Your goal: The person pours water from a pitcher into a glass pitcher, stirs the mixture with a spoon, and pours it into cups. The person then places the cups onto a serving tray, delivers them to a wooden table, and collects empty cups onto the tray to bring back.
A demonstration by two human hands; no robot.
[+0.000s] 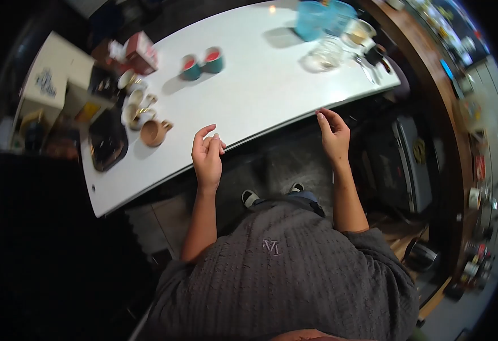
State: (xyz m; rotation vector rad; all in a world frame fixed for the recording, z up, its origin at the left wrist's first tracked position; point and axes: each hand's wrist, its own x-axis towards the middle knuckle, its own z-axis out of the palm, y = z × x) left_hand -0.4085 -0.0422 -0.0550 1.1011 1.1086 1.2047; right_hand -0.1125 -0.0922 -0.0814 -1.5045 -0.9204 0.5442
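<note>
My left hand point(206, 159) hovers at the near edge of the white table point(249, 96), its fingers loosely bent and apart, holding nothing visible. A brown mug point(154, 133) on the table is the nearest thing to it. Over the same edge, further right, is my right hand point(335, 136). Its fingers curl loosely towards the thumb, and I see nothing between them. Two teal cups, a left one point(190, 71) and a right one point(214, 62), with red showing at their tops, stand side by side farther back.
Left are several pale cups point(130, 113), a dark tray point(108, 142), a red and white box point(141, 54) and a cream box point(50, 74). Right are blue clear containers point(311, 21), a clear crumpled-looking item point(325, 57), a cream cup point(361, 32) and cutlery point(363, 68). A dark case point(405, 165) stands below.
</note>
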